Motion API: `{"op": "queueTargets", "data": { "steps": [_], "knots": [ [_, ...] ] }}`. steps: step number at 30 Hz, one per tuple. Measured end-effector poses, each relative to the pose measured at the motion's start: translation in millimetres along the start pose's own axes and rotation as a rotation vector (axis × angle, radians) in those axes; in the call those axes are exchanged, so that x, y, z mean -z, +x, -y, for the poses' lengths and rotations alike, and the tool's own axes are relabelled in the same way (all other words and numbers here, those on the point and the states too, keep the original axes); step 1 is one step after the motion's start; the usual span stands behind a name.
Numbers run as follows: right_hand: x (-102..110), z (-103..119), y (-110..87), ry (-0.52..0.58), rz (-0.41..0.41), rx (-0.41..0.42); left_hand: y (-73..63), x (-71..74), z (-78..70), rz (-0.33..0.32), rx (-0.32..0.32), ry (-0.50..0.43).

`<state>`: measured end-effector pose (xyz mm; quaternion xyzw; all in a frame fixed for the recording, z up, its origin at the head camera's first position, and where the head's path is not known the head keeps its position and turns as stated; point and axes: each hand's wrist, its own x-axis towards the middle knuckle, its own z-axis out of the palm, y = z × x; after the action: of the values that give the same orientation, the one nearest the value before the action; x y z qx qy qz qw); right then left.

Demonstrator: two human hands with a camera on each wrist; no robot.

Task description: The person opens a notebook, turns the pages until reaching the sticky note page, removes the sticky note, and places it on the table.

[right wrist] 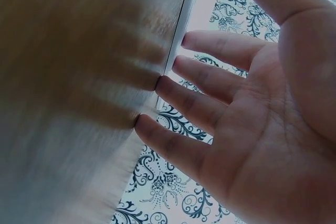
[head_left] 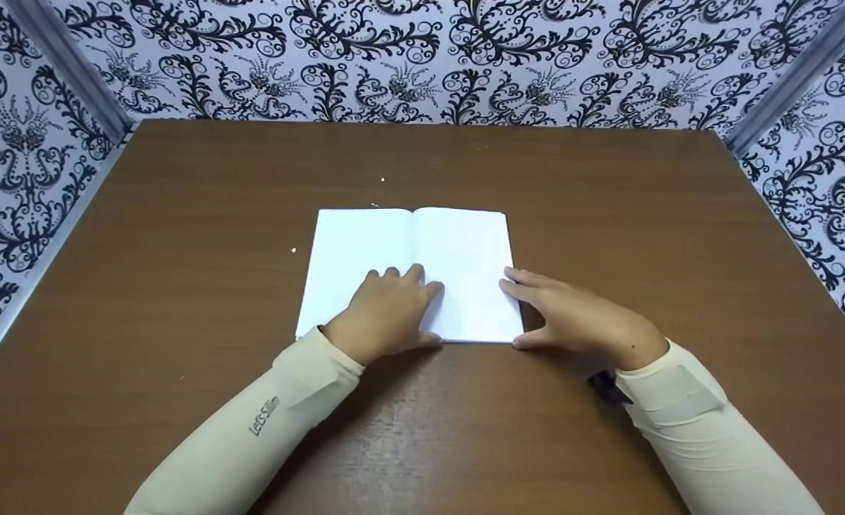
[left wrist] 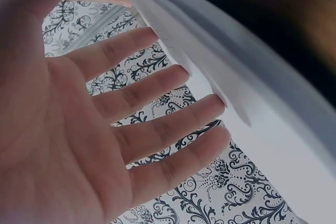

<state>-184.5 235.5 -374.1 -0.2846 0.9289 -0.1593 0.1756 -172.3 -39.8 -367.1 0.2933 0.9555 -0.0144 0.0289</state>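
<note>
A notebook (head_left: 465,243) with blank white pages lies spread on the brown table, its centre fold pointing away from me. My left hand (head_left: 387,311) is over the lower middle of it, fingertips on the pages near the fold and thumb by the front edge. In the left wrist view the fingers (left wrist: 157,132) are nearly straight, tips against the white paper (left wrist: 262,135). At the notebook's right edge is my right hand (head_left: 580,315), thumb near the front corner. Its fingers (right wrist: 194,108) are spread in the right wrist view, some tips on the table, others by the notebook's edge.
The brown table (head_left: 179,286) stretches around the notebook on all sides. Small white specks (head_left: 294,250) lie left of and behind it. Patterned black-and-white walls (head_left: 394,64) stand at the back and sides. A dark object (head_left: 608,386) sits under the right wrist.
</note>
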Motion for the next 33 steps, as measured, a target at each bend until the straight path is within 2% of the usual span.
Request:
{"op": "queueTargets", "data": {
  "steps": [9,17,23,29,33],
  "knots": [
    [0,-1,0.3,-0.023,0.003,-0.007,-2.5,0.9,1.7,-0.008,-0.026,-0.014],
    [1,-2,0.5,-0.023,0.002,0.014,-5.2,3.0,6.3,-0.054,-0.076,-0.058],
    [0,-1,1.6,-0.007,0.014,-0.017,-7.7,9.4,10.9,-0.079,-0.094,-0.094],
    [0,-2,2.0,-0.009,0.020,-0.037,-6.4,9.4,12.2,-0.090,-0.169,-0.116],
    [0,-2,1.8,-0.013,0.019,-0.047,-5.0,7.2,10.7,-0.103,-0.188,-0.126]
  ]
}}
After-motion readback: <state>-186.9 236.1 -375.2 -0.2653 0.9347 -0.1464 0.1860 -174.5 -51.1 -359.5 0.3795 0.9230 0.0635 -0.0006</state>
